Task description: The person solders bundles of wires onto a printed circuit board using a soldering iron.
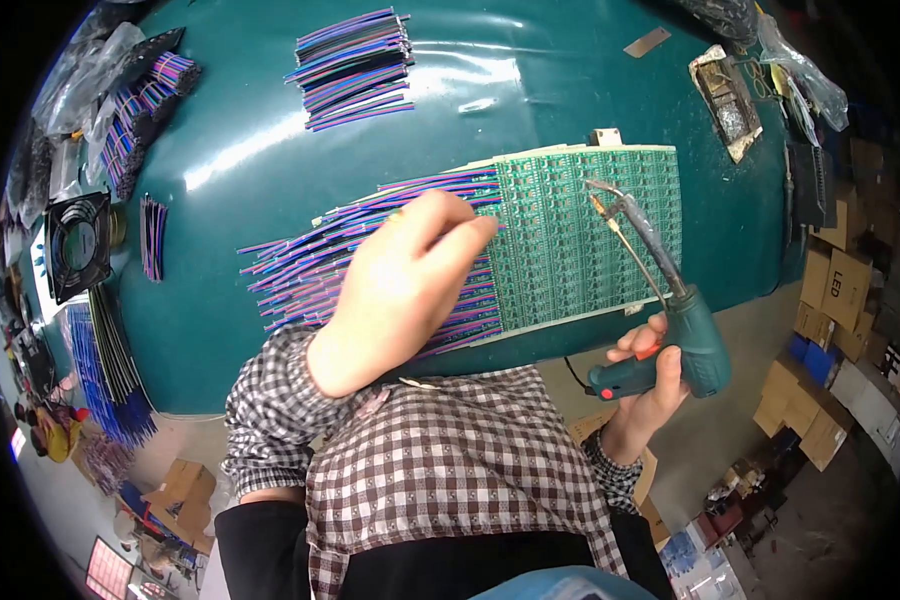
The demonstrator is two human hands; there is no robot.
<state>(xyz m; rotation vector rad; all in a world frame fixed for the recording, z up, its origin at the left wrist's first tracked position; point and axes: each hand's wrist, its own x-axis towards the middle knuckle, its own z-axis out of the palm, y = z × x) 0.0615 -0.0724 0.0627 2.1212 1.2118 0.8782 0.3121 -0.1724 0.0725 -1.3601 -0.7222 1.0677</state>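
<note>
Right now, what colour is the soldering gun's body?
Teal green: the soldering gun's body shows best in the head view.

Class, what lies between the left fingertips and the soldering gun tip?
The head view shows green circuit boards there, between the left hand and the soldering gun tip.

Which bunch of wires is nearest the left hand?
The wide, spread-out bunch right under the left hand. Its ends reach the green circuit boards; the other bunches lie away from the boards.
</note>
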